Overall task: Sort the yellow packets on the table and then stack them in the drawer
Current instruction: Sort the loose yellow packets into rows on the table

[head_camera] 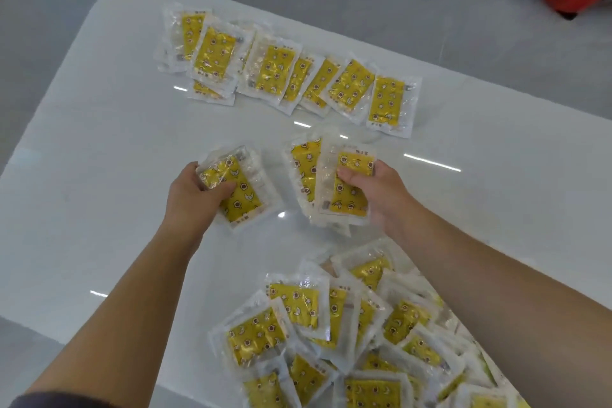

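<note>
Inside the left hand's (193,197) fingers (220,191) lies a packet (246,200).

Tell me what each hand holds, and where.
Left hand grips one packet stack by its left edge; right hand grips another stack by its right edge.

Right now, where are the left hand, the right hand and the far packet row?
left hand (192,199): head view, its back.
right hand (381,192): head view, its back.
far packet row (278,73): head view, yellow face.
</note>
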`<state>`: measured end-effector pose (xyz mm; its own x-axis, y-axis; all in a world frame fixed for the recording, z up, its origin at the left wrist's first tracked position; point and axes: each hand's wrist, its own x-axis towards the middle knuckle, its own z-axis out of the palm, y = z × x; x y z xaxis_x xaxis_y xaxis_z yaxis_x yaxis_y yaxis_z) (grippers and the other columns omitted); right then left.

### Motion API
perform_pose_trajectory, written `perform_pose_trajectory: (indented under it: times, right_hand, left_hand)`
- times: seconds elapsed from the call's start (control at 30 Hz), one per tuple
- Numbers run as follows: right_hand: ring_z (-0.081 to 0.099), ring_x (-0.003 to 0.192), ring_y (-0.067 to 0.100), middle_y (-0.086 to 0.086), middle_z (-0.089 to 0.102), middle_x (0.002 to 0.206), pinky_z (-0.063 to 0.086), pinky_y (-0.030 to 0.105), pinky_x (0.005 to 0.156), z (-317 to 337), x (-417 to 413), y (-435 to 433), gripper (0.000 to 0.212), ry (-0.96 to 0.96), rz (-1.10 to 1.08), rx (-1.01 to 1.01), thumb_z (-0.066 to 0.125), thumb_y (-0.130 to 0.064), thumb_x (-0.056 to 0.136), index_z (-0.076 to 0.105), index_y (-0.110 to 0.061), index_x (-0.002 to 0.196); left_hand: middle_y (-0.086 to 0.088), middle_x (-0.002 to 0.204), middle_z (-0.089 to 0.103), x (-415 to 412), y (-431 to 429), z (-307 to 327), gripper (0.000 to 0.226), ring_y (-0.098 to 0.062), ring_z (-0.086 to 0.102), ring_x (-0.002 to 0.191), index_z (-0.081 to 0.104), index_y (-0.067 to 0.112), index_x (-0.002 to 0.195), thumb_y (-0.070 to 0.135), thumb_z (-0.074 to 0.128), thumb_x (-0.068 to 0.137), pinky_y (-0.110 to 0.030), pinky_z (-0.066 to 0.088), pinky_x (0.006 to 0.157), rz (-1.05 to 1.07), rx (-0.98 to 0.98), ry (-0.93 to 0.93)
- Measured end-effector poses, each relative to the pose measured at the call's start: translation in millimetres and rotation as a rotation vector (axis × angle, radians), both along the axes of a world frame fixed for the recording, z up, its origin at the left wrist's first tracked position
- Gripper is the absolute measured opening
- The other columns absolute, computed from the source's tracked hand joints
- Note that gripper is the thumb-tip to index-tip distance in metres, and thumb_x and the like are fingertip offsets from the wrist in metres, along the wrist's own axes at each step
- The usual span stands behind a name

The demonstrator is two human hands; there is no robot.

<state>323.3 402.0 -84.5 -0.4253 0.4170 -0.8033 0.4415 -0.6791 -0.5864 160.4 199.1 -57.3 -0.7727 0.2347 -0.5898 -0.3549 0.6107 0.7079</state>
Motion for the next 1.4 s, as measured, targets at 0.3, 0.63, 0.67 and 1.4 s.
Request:
perform_pose_trajectory:
  times: [0.3,0.63,0.67,1.4]
  right_hand:
    - [0.071,0.089,0.032,0.015,0.072,0.104,0.059,0.049,0.068,-3,57,27,0.032,0.0,-0.164,-0.301,0.071,-0.009,0.084,0.062,-0.007,0.115]
    - [0.071,0.091,0.032,0.012,0.074,0.101,0.057,0.053,0.08,11,105,-44,0.031,-0.066,0.135,-0.392,0.075,-0.009,0.082,0.063,-0.015,0.109]
    - [0.072,0.092,0.031,0.011,0.074,0.102,0.057,0.051,0.081,15,111,-53,0.033,-0.068,0.185,-0.398,0.075,-0.01,0.081,0.062,-0.017,0.111]
    - [0.071,0.083,0.026,0.012,0.072,0.098,0.058,0.046,0.082,-2,100,106,0.034,-0.094,-0.099,-0.013,0.075,-0.006,0.08,0.064,-0.006,0.112]
  left_hand:
    - [-0.009,0.099,0.068,16,85,-11,0.025,-0.026,0.067,0.092,0.058,0.022,0.089,0.003,0.072,0.08,-0.041,0.055,0.084,-0.102,-0.007,-0.039]
    - [-0.01,0.099,0.07,45,45,-9,0.028,-0.027,0.069,0.088,0.061,0.016,0.1,0.004,0.075,0.079,-0.046,0.056,0.084,-0.128,-0.119,-0.09]
    - [-0.01,0.099,0.07,48,42,-8,0.029,-0.027,0.069,0.088,0.061,0.015,0.102,0.004,0.075,0.078,-0.046,0.056,0.084,-0.126,-0.124,-0.095]
    - [-0.008,0.101,0.068,50,151,-8,0.03,-0.025,0.068,0.094,0.06,0.02,0.098,0.001,0.073,0.079,-0.038,0.056,0.082,-0.234,0.012,-0.102]
